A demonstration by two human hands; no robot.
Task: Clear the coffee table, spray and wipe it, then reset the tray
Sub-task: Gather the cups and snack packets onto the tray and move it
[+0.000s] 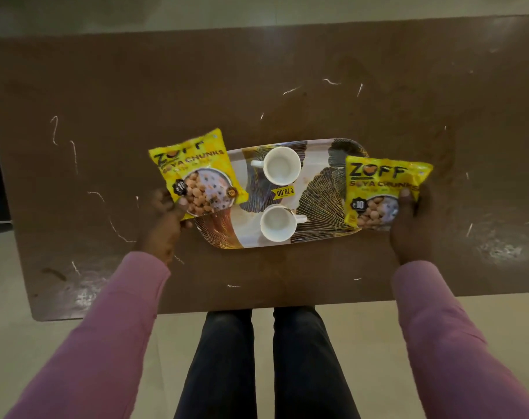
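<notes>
Left hand pinches left packet at its near corner, thumb on top. Right hand grips right packet likewise. Tray lies between the hands on the table, with a packet overlapping each end. Near cup and far cup stand upright on it. White streaks lie beyond.

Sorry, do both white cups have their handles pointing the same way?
No, the handle of the far cup points left, that of the near cup points right.
</notes>
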